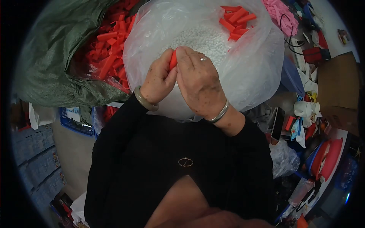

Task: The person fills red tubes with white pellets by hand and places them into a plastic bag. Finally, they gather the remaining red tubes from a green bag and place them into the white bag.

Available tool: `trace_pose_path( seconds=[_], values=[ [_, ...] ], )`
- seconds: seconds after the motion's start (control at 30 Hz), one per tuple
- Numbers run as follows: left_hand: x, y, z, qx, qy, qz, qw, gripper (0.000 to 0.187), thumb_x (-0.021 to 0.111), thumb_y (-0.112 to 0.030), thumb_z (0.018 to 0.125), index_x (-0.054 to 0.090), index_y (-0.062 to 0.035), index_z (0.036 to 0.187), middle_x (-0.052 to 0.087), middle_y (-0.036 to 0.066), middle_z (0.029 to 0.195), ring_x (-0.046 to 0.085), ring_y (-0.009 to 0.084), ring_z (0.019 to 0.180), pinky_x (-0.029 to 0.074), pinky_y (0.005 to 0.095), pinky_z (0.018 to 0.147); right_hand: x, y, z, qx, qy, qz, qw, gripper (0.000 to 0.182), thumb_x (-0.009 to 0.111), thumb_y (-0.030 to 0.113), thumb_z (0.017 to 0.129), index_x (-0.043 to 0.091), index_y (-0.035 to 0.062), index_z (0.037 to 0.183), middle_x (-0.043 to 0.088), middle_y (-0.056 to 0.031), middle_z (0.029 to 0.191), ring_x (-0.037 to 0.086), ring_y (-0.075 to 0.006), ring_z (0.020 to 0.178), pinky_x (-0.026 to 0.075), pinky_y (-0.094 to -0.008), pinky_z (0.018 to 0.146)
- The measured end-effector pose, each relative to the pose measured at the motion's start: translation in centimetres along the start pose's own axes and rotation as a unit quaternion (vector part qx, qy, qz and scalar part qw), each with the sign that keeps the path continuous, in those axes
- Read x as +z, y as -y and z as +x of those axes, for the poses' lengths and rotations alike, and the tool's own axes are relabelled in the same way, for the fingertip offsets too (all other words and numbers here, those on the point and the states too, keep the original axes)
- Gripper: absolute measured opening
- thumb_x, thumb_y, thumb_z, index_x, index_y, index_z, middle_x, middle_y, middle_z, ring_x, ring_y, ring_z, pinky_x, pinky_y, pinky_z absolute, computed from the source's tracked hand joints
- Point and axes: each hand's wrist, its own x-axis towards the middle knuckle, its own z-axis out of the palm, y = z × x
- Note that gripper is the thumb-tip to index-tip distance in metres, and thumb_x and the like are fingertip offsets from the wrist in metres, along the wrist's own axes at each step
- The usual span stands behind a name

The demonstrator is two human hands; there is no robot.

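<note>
My left hand [157,78] is closed round a small red piece [173,60], its thumb and forefinger against the side. Against the other side of that piece rests my right hand [199,81], its fingers bent together; whatever its palm covers is hidden. Both hands are over a clear plastic bag [254,72] holding small white pellets [201,40]. Several red pieces [236,21] lie on the bag's upper right part. To the left, a green sack [49,57] is open on a heap of red pieces [110,49].
Pink pieces [280,17] lie at the upper right. Along the right side stand a cardboard box [338,83], a white container [304,109] and a red round item [331,159]. Blue boxes [36,155] and a blue basket [78,127] are at the left.
</note>
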Motion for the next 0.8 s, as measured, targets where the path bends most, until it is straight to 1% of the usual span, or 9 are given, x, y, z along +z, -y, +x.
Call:
trace_pose_path(
  seconds=[0.17,0.3,0.37,0.43,0.47,0.57,0.67,0.73,0.8],
  values=[
    [-5.4,-3.0,-0.9,-0.061,0.005,0.106,0.992,0.016,0.056,0.000,0.084,0.049,0.0003,0.098,0.048,0.012,0.074,0.052,0.0168,0.067,0.042,0.0286,0.060,-1.2,-1.7,1.7,0.074,0.154,0.214,0.962,0.042,0.057,-0.003,0.080,0.051,-0.0040,0.121,0.060,-0.0221,0.109,0.062,-0.0333,0.088,0.051,-0.0379,0.081],
    [-14.0,-5.2,-5.6,-0.185,0.043,0.210,0.959,0.024,0.063,-0.002,0.079,0.055,0.0005,0.101,0.054,0.011,0.078,0.056,0.0181,0.071,0.046,0.0279,0.066,-1.3,-13.6,3.7,-0.068,0.076,-0.103,0.989,0.025,0.055,0.001,0.081,0.058,0.0024,0.105,0.059,-0.0188,0.098,0.059,-0.0351,0.090,0.050,-0.0410,0.079],
    [-18.1,-5.8,-8.8,-0.237,0.089,0.270,0.929,0.027,0.066,-0.003,0.078,0.056,0.0005,0.102,0.056,0.011,0.082,0.058,0.0195,0.074,0.047,0.0287,0.069,-3.0,-18.2,5.0,-0.009,0.186,-0.289,0.939,0.021,0.055,0.005,0.083,0.062,0.0058,0.102,0.060,-0.0183,0.103,0.060,-0.0339,0.097,0.051,-0.0401,0.081],
    [-20.6,-6.1,-11.9,-0.275,0.211,0.516,0.783,0.028,0.068,-0.005,0.074,0.059,-0.0004,0.100,0.059,0.012,0.091,0.060,0.0225,0.085,0.048,0.0311,0.075,-3.2,-21.5,5.0,0.033,0.282,-0.404,0.869,0.020,0.055,0.007,0.084,0.064,0.0078,0.101,0.063,-0.0173,0.104,0.061,-0.0324,0.100,0.051,-0.0399,0.082],
    [-21.1,-5.7,-12.7,-0.280,0.207,0.518,0.781,0.028,0.068,-0.005,0.074,0.059,-0.0004,0.100,0.059,0.012,0.091,0.060,0.0225,0.085,0.048,0.0311,0.075,-2.9,-22.7,5.0,0.029,0.282,-0.400,0.872,0.020,0.055,0.007,0.084,0.064,0.0078,0.101,0.063,-0.0173,0.104,0.061,-0.0324,0.100,0.051,-0.0399,0.082],
    [-21.0,-5.1,-13.4,-0.149,0.081,0.552,0.816,0.022,0.067,-0.007,0.079,0.060,-0.0014,0.098,0.058,0.008,0.093,0.058,0.0200,0.090,0.046,0.0312,0.077,-1.8,-24.2,4.9,0.048,0.394,-0.433,0.809,0.017,0.055,0.008,0.084,0.064,0.0086,0.099,0.066,-0.0166,0.100,0.063,-0.0314,0.097,0.051,-0.0401,0.083],
    [-16.5,-5.0,-8.2,-0.194,-0.056,0.301,0.932,0.036,0.072,-0.010,0.077,0.059,-0.0022,0.109,0.059,0.013,0.104,0.058,0.0246,0.097,0.047,0.0346,0.079,-1.6,-22.5,5.3,0.054,0.354,-0.368,0.858,0.014,0.055,0.009,0.083,0.064,0.0071,0.094,0.068,-0.0161,0.096,0.065,-0.0310,0.094,0.051,-0.0416,0.082],
    [-13.0,-3.1,-5.5,-0.137,-0.125,0.268,0.945,0.048,0.073,-0.015,0.078,0.053,-0.0005,0.119,0.058,0.014,0.110,0.058,0.0254,0.100,0.048,0.0351,0.082,-1.5,-18.7,6.3,0.120,0.346,-0.205,0.908,0.012,0.054,0.008,0.083,0.064,0.0056,0.090,0.068,-0.0169,0.095,0.066,-0.0311,0.092,0.051,-0.0441,0.081],
    [-10.3,-0.3,-3.0,-0.135,-0.135,0.259,0.947,0.061,0.076,-0.022,0.077,0.048,0.0018,0.125,0.057,0.018,0.114,0.058,0.0269,0.103,0.048,0.0350,0.084,0.4,-16.8,6.2,0.115,0.351,-0.213,0.905,0.013,0.054,0.007,0.083,0.065,0.0044,0.090,0.068,-0.0176,0.096,0.066,-0.0322,0.092,0.052,-0.0439,0.081]
  ],
)
